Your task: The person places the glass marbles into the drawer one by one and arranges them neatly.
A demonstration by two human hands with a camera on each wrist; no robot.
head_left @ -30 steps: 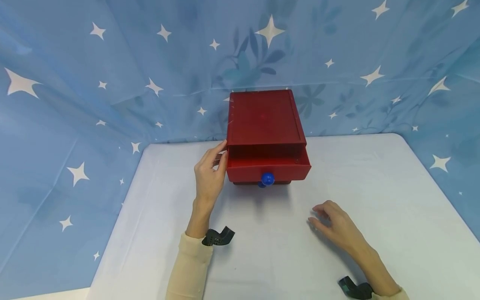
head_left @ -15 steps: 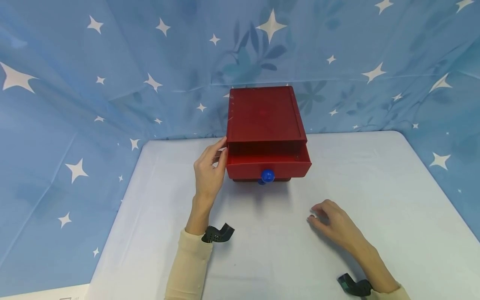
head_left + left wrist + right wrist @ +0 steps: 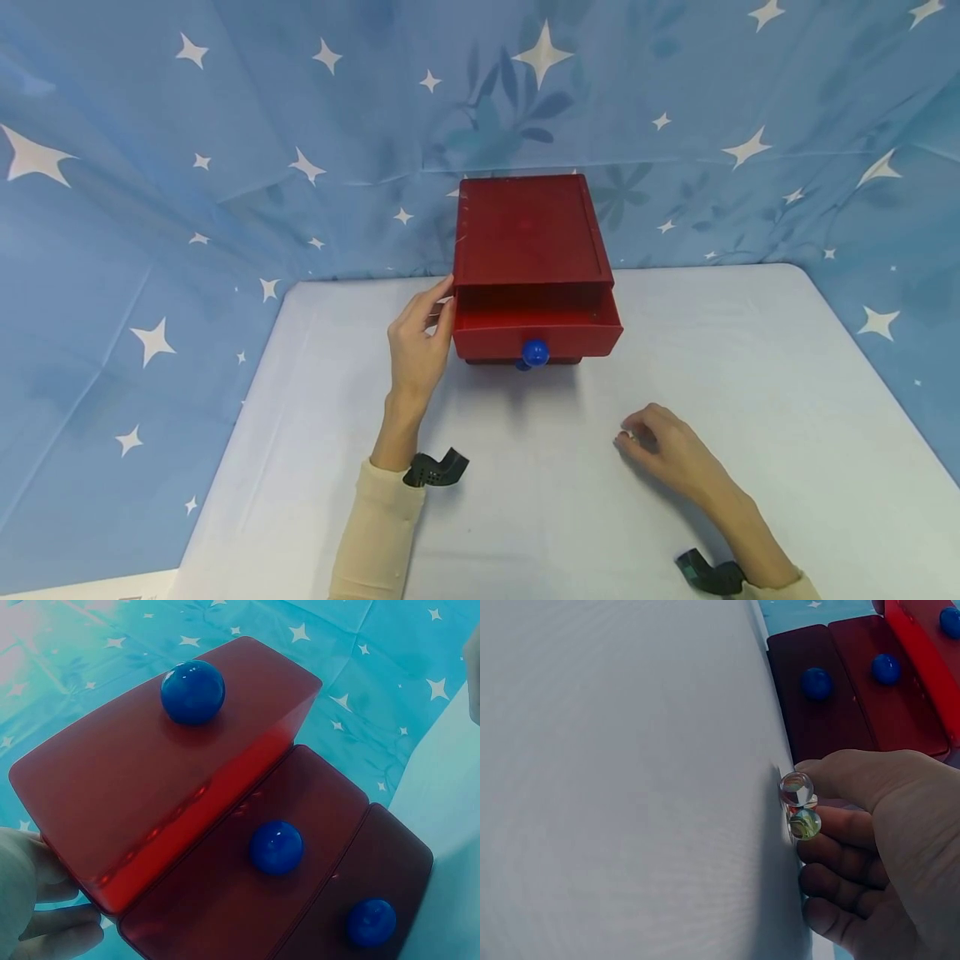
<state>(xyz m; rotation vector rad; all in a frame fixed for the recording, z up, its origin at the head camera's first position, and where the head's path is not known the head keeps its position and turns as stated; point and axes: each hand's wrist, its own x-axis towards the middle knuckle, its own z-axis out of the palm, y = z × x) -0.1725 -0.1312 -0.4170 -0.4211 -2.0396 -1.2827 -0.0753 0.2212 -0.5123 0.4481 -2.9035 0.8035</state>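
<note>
A red cabinet (image 3: 531, 233) with three drawers stands at the table's back, its top drawer (image 3: 537, 340) pulled out. Each drawer front carries a blue round knob (image 3: 193, 692). My left hand (image 3: 420, 350) rests its fingertips against the cabinet's left side near the top drawer. At the table surface, right of and nearer than the cabinet, my right hand (image 3: 675, 454) pinches glass marbles between thumb and fingers. One clear marble (image 3: 796, 789) and one with a yellow-green swirl (image 3: 805, 823) show; something reddish between them is partly hidden.
The white-covered table (image 3: 525, 517) stretches around the cabinet. Behind and left hangs a blue star-patterned cloth (image 3: 360, 117), close to the cabinet's rear. The lower drawers (image 3: 247, 862) are shut. Small black devices (image 3: 437, 468) sit at both wrists.
My right thumb and fingers have drawn closer together, and a small light spot now shows between their tips. The left hand stays on the cabinet. The head view has shifted slightly.
</note>
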